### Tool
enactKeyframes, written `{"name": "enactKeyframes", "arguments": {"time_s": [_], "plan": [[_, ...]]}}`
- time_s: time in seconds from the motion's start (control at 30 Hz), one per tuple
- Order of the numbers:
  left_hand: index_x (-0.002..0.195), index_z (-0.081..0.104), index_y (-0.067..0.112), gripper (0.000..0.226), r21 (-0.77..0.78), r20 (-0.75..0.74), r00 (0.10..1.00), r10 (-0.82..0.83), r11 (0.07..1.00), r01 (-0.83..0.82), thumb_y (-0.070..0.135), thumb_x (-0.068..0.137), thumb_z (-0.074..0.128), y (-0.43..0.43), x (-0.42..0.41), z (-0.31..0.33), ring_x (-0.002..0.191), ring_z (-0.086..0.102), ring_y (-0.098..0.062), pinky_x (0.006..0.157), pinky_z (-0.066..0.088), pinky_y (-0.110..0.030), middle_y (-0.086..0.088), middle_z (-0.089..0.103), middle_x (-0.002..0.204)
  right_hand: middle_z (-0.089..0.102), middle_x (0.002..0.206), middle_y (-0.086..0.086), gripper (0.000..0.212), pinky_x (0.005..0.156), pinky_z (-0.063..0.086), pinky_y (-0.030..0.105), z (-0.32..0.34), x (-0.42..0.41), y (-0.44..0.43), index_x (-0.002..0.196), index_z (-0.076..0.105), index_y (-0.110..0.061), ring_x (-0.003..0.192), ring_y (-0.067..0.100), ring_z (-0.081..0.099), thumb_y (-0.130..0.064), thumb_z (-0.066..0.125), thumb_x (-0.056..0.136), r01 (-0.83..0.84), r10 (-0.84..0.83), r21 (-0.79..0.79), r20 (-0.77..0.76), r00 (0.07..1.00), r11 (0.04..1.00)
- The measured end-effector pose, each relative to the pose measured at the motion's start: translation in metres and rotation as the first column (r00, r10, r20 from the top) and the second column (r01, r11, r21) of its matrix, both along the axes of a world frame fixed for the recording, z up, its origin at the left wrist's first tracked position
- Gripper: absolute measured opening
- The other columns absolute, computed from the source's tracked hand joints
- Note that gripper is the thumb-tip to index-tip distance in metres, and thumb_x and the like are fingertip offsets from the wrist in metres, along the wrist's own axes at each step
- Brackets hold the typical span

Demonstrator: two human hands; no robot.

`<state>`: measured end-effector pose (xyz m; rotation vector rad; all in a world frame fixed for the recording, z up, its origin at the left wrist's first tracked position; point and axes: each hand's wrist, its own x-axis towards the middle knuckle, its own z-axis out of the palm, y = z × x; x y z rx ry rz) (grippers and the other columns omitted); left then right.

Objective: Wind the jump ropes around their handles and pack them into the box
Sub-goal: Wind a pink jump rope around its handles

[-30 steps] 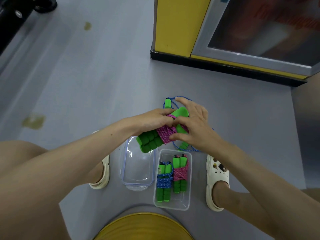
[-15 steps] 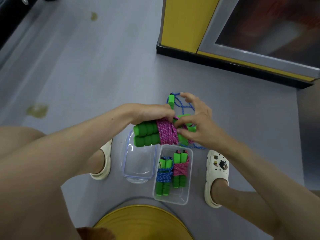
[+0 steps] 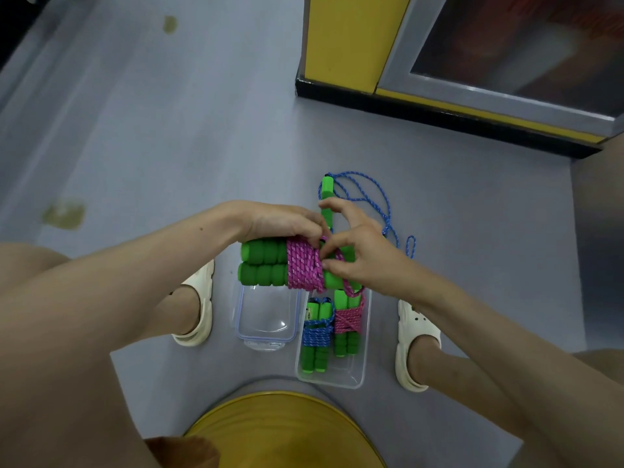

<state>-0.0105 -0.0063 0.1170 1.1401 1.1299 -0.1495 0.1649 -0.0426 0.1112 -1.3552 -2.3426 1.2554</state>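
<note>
Head view, item one: pink jump rope (image 3: pixel 304 265), wound round its paired green handles (image 3: pixel 261 263), held level in the air. I log the left hand (image 3: pixel 280 221) curled over the handles and the right hand (image 3: pixel 363 256) pinching the rope's loose end at the winding.

Below: clear box (image 3: pixel 364 363) on the grey floor (image 3: pixel 169 146), holding a blue-wound bundle (image 3: pixel 315 336) and a pink-wound bundle (image 3: pixel 347 322) side by side.

Clear lid (image 3: pixel 266 319) just left of the box.

Loose blue jump rope (image 3: pixel 368 194) beyond the hands.
</note>
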Motion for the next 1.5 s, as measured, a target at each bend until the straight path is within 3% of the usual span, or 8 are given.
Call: {"name": "enactKeyframes", "arguments": {"time_s": [0.2, 0.4, 0.63, 0.8, 0.97, 1.23, 1.37, 1.5], "plan": [[0.121, 0.053, 0.003, 0.038, 0.103, -0.031, 0.984, 0.176, 0.98, -0.172, 0.018, 0.086, 0.047, 0.012, 0.0, 0.002, 0.078, 0.053, -0.02, 0.066, 0.045, -0.03, -0.01, 0.056, 0.095, 0.021, 0.149, 0.0, 0.041, 0.116, 0.011, 0.047, -0.001, 0.004, 0.009, 0.112, 0.064, -0.027, 0.139, 0.018, 0.019, -0.044, 0.072, 0.075, 0.077, -0.075, -0.038, 0.068, 0.995, 0.996], [0.121, 0.053, 0.003, 0.04, 0.067, -0.005, 0.976, 0.216, 0.974, -0.216, 0.022, 0.086, 0.049, 0.011, 0.002, 0.0, 0.074, 0.057, -0.02, 0.064, 0.048, -0.029, -0.009, 0.06, 0.09, 0.021, 0.142, -0.004, 0.029, 0.112, 0.031, 0.043, -0.01, 0.008, 0.009, 0.111, 0.063, -0.023, 0.135, 0.013, 0.026, -0.022, 0.071, 0.083, 0.217, -0.256, -0.249, -0.139, 0.957, 0.944], [0.122, 0.049, 0.017, 0.031, 0.05, 0.061, 0.973, 0.221, 0.973, -0.224, 0.017, 0.092, 0.054, 0.007, 0.002, 0.002, 0.07, 0.064, -0.013, 0.055, 0.052, -0.021, -0.005, 0.063, 0.092, 0.029, 0.13, -0.006, 0.028, 0.102, 0.042, 0.032, -0.012, 0.006, 0.01, 0.097, 0.06, -0.024, 0.126, 0.015, 0.037, -0.035, 0.064, 0.072, 0.283, -0.329, -0.228, -0.197, 0.924, 0.931], [0.122, 0.047, 0.016, 0.033, 0.051, 0.059, 0.963, 0.262, 0.963, -0.265, 0.013, 0.091, 0.054, 0.005, 0.006, 0.001, 0.067, 0.062, -0.015, 0.052, 0.051, -0.021, -0.009, 0.061, 0.093, 0.032, 0.122, -0.006, 0.014, 0.096, 0.044, 0.023, -0.019, 0.001, 0.004, 0.093, 0.059, -0.017, 0.118, 0.011, 0.043, -0.012, 0.068, 0.084, 0.351, -0.405, -0.232, -0.259, 0.877, 0.907], [0.121, 0.046, 0.015, 0.031, 0.074, 0.055, 0.938, 0.343, 0.935, -0.346, 0.014, 0.09, 0.051, 0.002, 0.013, -0.003, 0.068, 0.062, -0.017, 0.052, 0.051, -0.022, -0.008, 0.062, 0.093, 0.033, 0.114, -0.004, 0.015, 0.099, 0.033, 0.012, -0.019, -0.007, 0.001, 0.089, 0.058, -0.017, 0.115, 0.007, 0.04, -0.005, 0.066, 0.085, 0.524, -0.521, -0.063, -0.265, 0.812, 0.849], [0.122, 0.046, 0.017, 0.031, 0.155, -0.009, 0.945, 0.327, 0.934, -0.322, 0.02, 0.091, 0.049, -0.002, 0.017, -0.005, 0.08, 0.061, -0.018, 0.068, 0.051, -0.028, -0.005, 0.062, 0.097, 0.035, 0.116, -0.003, 0.015, 0.089, 0.034, 0.012, -0.015, 0.001, 0.013, 0.091, 0.065, -0.004, 0.105, 0.005, 0.043, -0.015, 0.07, 0.083, 0.343, -0.339, 0.16, -0.054, 0.939, 0.926], [0.123, 0.046, 0.018, 0.032, 0.192, 0.006, 0.944, 0.33, 0.926, -0.325, 0.021, 0.091, 0.05, -0.004, 0.021, -0.003, 0.081, 0.059, -0.014, 0.065, 0.048, -0.024, -0.001, 0.061, 0.095, 0.038, 0.117, 0.002, 0.01, 0.076, 0.037, 0.015, -0.013, 0.001, 0.014, 0.082, 0.057, -0.006, 0.092, 0.006, 0.045, -0.011, 0.066, 0.084, 0.299, -0.302, 0.232, -0.026, 0.953, 0.926], [0.125, 0.042, 0.019, 0.034, 0.218, 0.023, 0.927, 0.374, 0.903, -0.369, 0.022, 0.092, 0.049, -0.008, 0.025, -0.005, 0.078, 0.058, -0.009, 0.06, 0.044, -0.02, 0.002, 0.059, 0.094, 0.039, 0.111, 0.001, 0.01, 0.07, 0.046, 0.035, -0.015, -0.002, 0.011, 0.083, 0.053, -0.003, 0.082, 0.016, 0.05, -0.008, 0.062, 0.085, 0.317, -0.338, 0.32, 0.01, 0.941, 0.893]]}}
